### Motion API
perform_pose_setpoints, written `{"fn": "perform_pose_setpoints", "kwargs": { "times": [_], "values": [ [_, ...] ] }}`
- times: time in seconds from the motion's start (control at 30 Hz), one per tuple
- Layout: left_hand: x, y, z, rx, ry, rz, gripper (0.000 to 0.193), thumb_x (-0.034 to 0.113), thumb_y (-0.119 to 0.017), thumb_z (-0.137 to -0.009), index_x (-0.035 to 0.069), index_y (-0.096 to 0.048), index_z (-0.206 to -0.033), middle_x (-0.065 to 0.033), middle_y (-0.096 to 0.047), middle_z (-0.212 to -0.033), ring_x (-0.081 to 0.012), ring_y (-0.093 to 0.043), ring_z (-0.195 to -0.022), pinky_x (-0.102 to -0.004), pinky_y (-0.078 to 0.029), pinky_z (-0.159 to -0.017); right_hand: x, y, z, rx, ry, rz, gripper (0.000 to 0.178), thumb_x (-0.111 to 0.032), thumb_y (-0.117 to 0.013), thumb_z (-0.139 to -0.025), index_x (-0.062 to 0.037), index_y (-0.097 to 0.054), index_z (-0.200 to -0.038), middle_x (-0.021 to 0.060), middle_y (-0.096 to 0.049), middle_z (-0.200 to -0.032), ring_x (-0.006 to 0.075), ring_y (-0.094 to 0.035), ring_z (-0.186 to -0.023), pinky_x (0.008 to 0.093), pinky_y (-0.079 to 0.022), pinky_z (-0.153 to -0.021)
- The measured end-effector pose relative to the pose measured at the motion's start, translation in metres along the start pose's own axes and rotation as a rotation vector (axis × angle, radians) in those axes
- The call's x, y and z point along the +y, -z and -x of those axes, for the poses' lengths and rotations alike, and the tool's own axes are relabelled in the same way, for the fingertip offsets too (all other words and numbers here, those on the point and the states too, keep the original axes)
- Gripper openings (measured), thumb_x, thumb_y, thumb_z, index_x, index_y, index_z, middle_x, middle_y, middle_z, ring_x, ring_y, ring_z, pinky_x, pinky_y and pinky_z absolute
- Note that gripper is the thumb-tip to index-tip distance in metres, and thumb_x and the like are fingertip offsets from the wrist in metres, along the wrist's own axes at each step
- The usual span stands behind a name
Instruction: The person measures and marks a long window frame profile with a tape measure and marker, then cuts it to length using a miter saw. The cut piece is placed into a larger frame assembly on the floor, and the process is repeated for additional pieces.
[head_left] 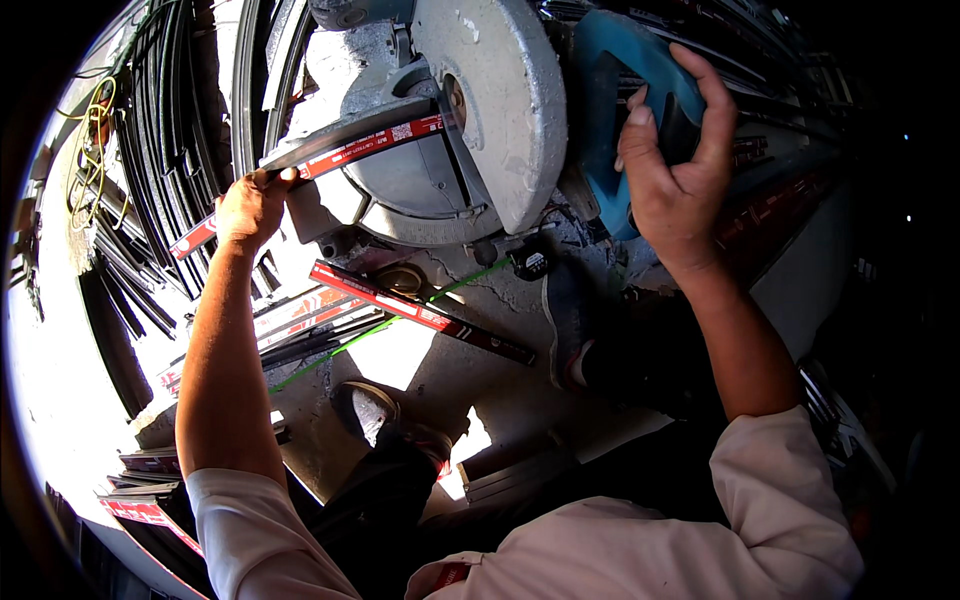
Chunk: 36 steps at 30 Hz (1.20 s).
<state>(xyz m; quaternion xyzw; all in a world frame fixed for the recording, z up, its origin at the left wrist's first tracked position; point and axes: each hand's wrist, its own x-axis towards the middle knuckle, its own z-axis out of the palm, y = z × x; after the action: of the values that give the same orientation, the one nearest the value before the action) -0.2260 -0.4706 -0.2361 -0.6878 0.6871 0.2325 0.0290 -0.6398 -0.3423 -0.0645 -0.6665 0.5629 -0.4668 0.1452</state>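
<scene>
My left hand (pixel 252 210) is closed on a long strip with a red printed face (pixel 365 147). The strip lies along the metal fence (pixel 345 128) of a miter saw, and its far end reaches the round blade guard (pixel 520 110). Below the strip shows the saw's grey round table (pixel 415 190). On the right, my right hand (pixel 678 190) is wrapped round the saw's blue handle (pixel 600 100); some of its fingers are hidden behind the grip. The guard covers most of the blade.
A second red and black strip (pixel 420 310) lies slantwise before the saw. Beside it are a dark tape measure (pixel 530 262) and a thin green line. Bundles of black profiles (pixel 172 130) and a yellow cord (pixel 92 130) lie at left. My shoes (pixel 366 410) stand below.
</scene>
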Motion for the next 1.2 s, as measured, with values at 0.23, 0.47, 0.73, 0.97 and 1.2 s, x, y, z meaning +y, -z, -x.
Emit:
{"fn": "perform_pose_setpoints", "kwargs": {
  "times": [0.23, 0.47, 0.73, 0.97, 1.2],
  "values": [
    [-0.002, -0.003, -0.001, 0.02, -0.017, -0.006, 0.06, 0.066, -0.055, -0.102, 0.012, -0.08, -0.109, -0.0175, -0.079, -0.103, -0.0376, -0.073, -0.109, -0.0506, -0.043, -0.109, 0.001, 0.001, 0.001, 0.0, 0.019, 0.023, 0.054, 0.002, -0.058, -0.105, -0.0105, -0.041, -0.155, 0.0074, -0.066, -0.11, 0.0086, -0.063, -0.079, 0.0253, -0.056, -0.067],
    [-0.005, -0.003, -0.004, 0.02, -0.03, -0.033, 0.062, 0.067, -0.054, -0.101, 0.011, -0.079, -0.106, -0.0177, -0.079, -0.103, -0.0379, -0.073, -0.108, -0.0511, -0.042, -0.11, 0.003, 0.001, 0.003, 0.003, 0.037, 0.044, 0.054, 0.002, -0.058, -0.105, -0.0103, -0.041, -0.155, 0.0078, -0.066, -0.112, 0.0084, -0.063, -0.08, 0.0252, -0.056, -0.067],
    [-0.005, -0.005, -0.003, 0.036, -0.036, 0.02, 0.059, 0.066, -0.056, -0.101, 0.011, -0.079, -0.104, -0.0182, -0.079, -0.101, -0.0379, -0.073, -0.108, -0.0515, -0.039, -0.112, 0.006, 0.001, 0.005, 0.002, 0.055, 0.071, 0.055, 0.003, -0.058, -0.105, -0.01, -0.04, -0.155, 0.0083, -0.065, -0.113, 0.0083, -0.063, -0.08, 0.025, -0.056, -0.067],
    [-0.002, -0.003, -0.002, 0.023, -0.005, 0.001, 0.059, 0.065, -0.055, -0.102, 0.012, -0.079, -0.105, -0.0177, -0.079, -0.1, -0.038, -0.073, -0.108, -0.0522, -0.04, -0.111, 0.01, 0.001, 0.008, -0.001, 0.077, 0.11, 0.056, 0.002, -0.059, -0.104, -0.0092, -0.04, -0.155, 0.0089, -0.064, -0.117, 0.0096, -0.064, -0.085, 0.0259, -0.056, -0.072],
    [-0.001, -0.002, 0.0, 0.024, -0.01, 0.009, 0.059, 0.066, -0.056, -0.102, 0.011, -0.079, -0.105, -0.0181, -0.079, -0.101, -0.0388, -0.073, -0.108, -0.0514, -0.041, -0.11, 0.01, -0.002, 0.014, 0.036, 0.014, 0.043, 0.057, 0.0, -0.064, -0.1, -0.0057, -0.044, -0.153, 0.0099, -0.057, -0.13, 0.0162, -0.065, -0.108, 0.0312, -0.057, -0.095]
  ]
}}
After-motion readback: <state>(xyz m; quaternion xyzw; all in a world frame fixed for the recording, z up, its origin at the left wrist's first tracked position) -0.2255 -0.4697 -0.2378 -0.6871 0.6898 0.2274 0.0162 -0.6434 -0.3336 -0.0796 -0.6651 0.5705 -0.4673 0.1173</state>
